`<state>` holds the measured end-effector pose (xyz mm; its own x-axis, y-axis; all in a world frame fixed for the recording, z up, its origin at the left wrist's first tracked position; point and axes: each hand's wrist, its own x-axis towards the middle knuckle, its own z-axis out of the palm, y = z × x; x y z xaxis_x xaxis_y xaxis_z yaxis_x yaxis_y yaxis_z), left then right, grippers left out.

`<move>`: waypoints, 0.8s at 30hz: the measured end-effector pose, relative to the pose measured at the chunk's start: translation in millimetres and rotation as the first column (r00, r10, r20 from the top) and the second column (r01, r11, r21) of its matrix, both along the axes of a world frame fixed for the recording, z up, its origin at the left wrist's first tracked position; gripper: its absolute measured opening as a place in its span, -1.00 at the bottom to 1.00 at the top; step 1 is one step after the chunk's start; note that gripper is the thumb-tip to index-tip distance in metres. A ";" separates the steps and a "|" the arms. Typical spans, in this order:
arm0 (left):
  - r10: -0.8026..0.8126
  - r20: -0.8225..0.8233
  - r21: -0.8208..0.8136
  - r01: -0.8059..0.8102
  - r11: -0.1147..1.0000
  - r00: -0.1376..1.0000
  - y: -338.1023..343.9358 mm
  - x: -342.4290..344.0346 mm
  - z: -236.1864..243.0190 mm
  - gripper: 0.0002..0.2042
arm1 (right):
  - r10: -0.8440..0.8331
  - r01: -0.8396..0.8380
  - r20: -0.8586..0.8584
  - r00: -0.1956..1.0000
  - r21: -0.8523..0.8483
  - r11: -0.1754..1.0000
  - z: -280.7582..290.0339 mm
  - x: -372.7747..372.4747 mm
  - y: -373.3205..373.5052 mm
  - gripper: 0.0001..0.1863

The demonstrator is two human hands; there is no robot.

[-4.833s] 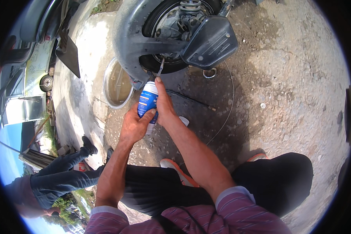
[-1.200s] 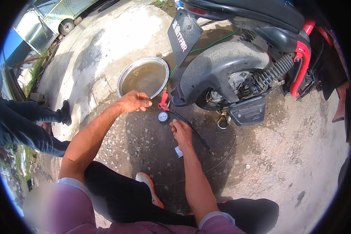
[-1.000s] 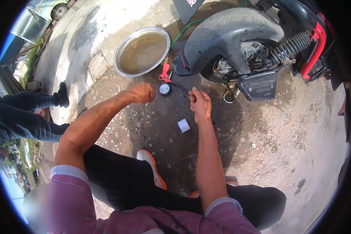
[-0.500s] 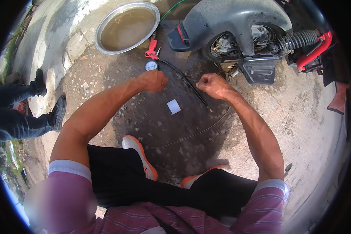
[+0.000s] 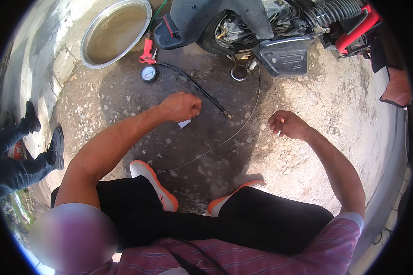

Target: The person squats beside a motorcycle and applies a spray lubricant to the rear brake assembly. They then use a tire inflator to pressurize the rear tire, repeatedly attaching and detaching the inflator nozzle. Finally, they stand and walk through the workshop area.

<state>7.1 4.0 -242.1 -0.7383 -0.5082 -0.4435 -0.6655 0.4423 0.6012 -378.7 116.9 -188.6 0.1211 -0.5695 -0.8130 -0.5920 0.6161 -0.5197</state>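
My left hand (image 5: pixel 181 106) is closed above the wet ground, its fingers curled in. What it holds, if anything, is hidden. Partly covered by that hand, a small white piece (image 5: pixel 184 123) lies on the ground. My right hand (image 5: pixel 287 124) hovers over the sunlit ground with thumb and fingers bent together; anything pinched there is too small to name. Between the hands and farther off runs the black hose (image 5: pixel 192 83) of a red tire inflator gun (image 5: pixel 147 52) with a round pressure gauge (image 5: pixel 148 74). A thin wire or cord (image 5: pixel 225 142) curves over the ground from the scooter toward my left shoe.
A metal basin (image 5: pixel 84 54) of muddy water stands at the far left. The scooter's wheel (image 5: pixel 211 39), black side part (image 5: pixel 282 57) and red tube (image 5: pixel 353 34) fill the far right. Another person's legs and dark shoes (image 5: pixel 56 146) are at the left. My shoes (image 5: pixel 153 183) flank the wet patch.
My hands have moved apart: the right one went right and nearer, the left one now covers part of the white piece. The whole view has shifted, showing more ground at the right.
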 end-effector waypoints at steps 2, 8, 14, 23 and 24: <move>-0.016 0.002 -0.013 0.016 1.000 1.000 5.1 -8.9 -2.7 -0.82 | -0.105 0.103 0.078 0.991 0.037 0.994 -8.5 -9.4 10.6 -0.77; -0.066 -0.060 -0.032 0.064 0.997 0.996 17.4 -43.1 -11.4 -0.81 | -0.030 0.003 -0.114 0.993 -0.228 0.974 -46.4 -17.5 16.4 -0.80; -0.114 -0.042 0.002 0.114 0.993 0.993 37.6 -55.3 -7.2 -0.80 | 0.109 -0.290 -0.439 0.892 -0.372 0.882 -73.2 10.0 -2.2 -0.78; -0.135 -0.028 0.014 0.136 0.991 0.990 34.2 -38.5 -6.6 -0.78 | 0.142 -0.418 -0.524 0.840 -0.457 0.785 -96.9 43.2 -14.2 -0.69; -0.144 -0.027 0.002 0.144 0.990 0.989 33.0 -38.4 -4.7 -0.78 | 0.138 -0.431 -0.537 0.832 -0.470 0.770 -100.8 44.1 -13.5 -0.68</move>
<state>-31.3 37.0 -246.9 -0.8152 -0.3940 -0.4245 -0.5788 0.5298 0.6199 -334.6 103.5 -289.3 0.0633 -0.9281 -0.3670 -0.9393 0.0689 -0.3362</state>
